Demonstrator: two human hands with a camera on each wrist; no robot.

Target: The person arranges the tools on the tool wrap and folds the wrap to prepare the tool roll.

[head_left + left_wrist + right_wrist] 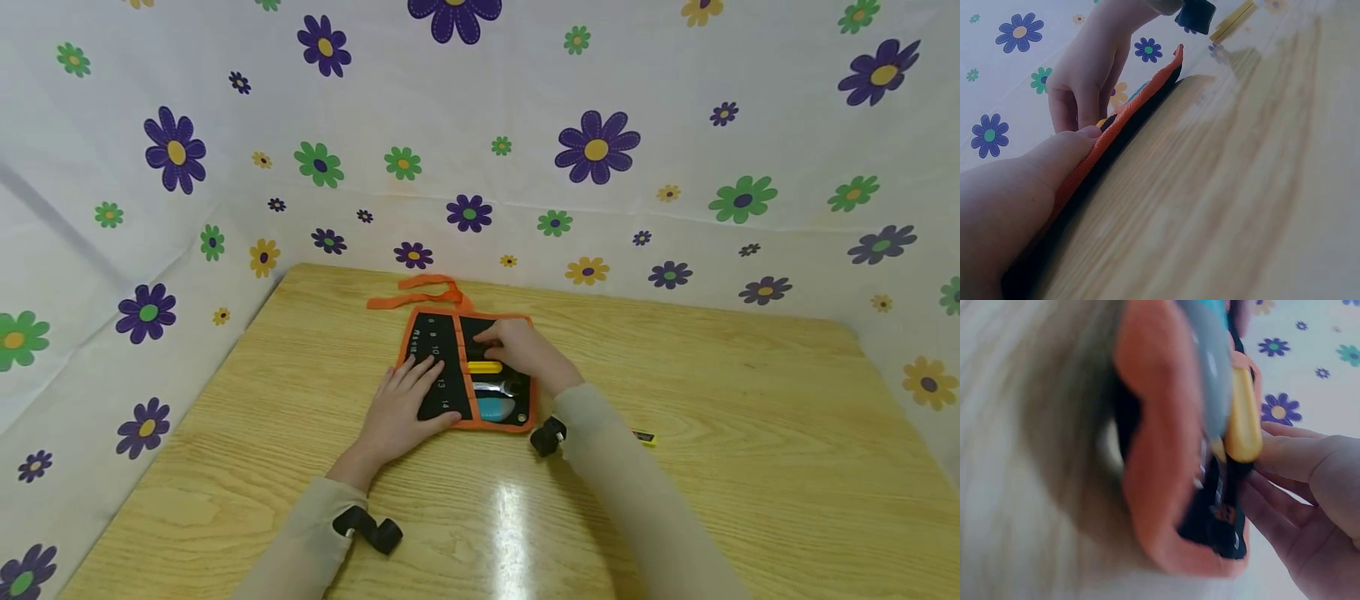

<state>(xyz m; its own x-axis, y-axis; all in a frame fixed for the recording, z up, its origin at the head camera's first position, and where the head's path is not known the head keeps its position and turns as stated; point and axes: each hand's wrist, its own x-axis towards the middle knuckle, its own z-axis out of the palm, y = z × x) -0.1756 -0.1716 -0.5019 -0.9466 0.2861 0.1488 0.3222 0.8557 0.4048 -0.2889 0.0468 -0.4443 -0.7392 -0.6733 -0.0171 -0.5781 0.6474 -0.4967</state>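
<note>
A black tool pouch (466, 385) with orange edging lies unfolded on the table, white numbers printed on its left panel. My left hand (405, 400) rests on that panel with fingers spread, its thumb along the near edge. Over the upper pockets my right hand (521, 346) has its thumb and fingers bent together. In the right wrist view they pinch a dark thing whose kind is hidden, beside a yellow handle (1244, 419). Below the yellow handle in the head view sit an open-end wrench (501, 388) and a teal-and-grey tool (495, 408), partly inside pockets.
Orange tie straps (420, 298) trail from the pouch's far edge. A small yellow-and-black item (645, 437) lies on the wooden table (750, 375), partly behind my right sleeve. A flower-print cloth (525, 92) hangs behind and to the left.
</note>
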